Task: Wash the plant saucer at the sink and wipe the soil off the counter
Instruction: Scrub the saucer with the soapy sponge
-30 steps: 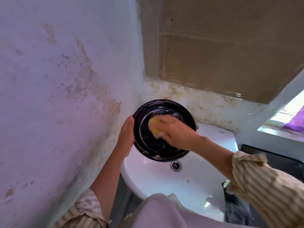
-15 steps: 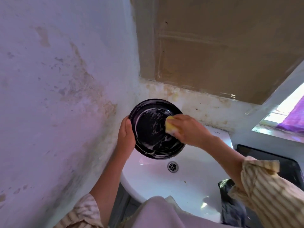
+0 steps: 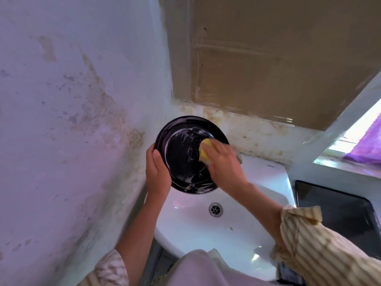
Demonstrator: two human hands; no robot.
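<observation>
scrubbing the saucer over the sink

we hold the black plant saucer (image 3: 181,155) tilted up on edge above the white sink (image 3: 198,230), its inner face turned toward us and streaked with soapy foam. our left hand (image 3: 157,172) grips the saucer's left rim, thumb curled over the front edge and fingers wrapped behind it. our right hand (image 3: 223,164) curls round a yellow sponge (image 3: 206,151) and presses it against the right side of the saucer's inner face, near the rim. the saucer hangs just above the back of the basin, with the metal drain (image 3: 215,209) below it and apart from it. both forearms come up from the lower edge of the view, with striped sleeves (image 3: 321,250) pushed back. a stained wall (image 3: 72,120) stands close on the left, and a brown panel (image 3: 278,58) is set above the sink. to the right of the sink lies a dark tray (image 3: 338,213) on the counter (image 3: 350,174), beneath a bright window with purple cloth (image 3: 369,147).
</observation>
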